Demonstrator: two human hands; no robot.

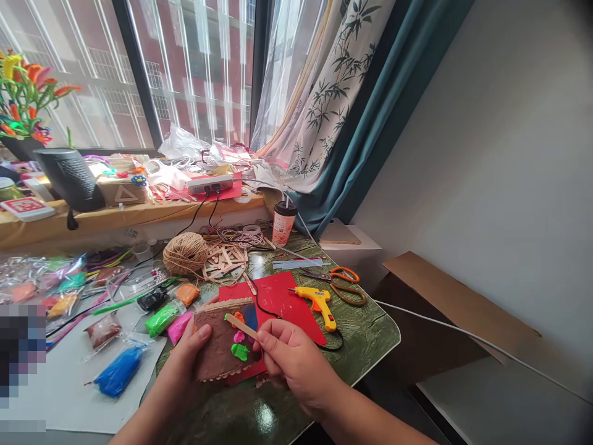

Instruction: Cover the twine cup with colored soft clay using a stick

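My left hand (188, 349) grips the left edge of a brown clay-covered panel (215, 349) with a trimmed border, tilted up off the green table. Small green, pink, orange and blue clay pieces sit on the panel. My right hand (290, 358) is closed in a pinch on a wooden stick (241, 326), whose green-smeared tip touches the panel near the orange piece. A red sheet (287, 303) lies under and beyond the panel.
A yellow glue gun (319, 303) and orange scissors (345, 284) lie on the right of the green table (370, 334). Bags of coloured clay (120, 371), a twine ball (185, 252), wooden sticks (225, 259) and a cup (282, 222) lie around. A cluttered windowsill is behind.
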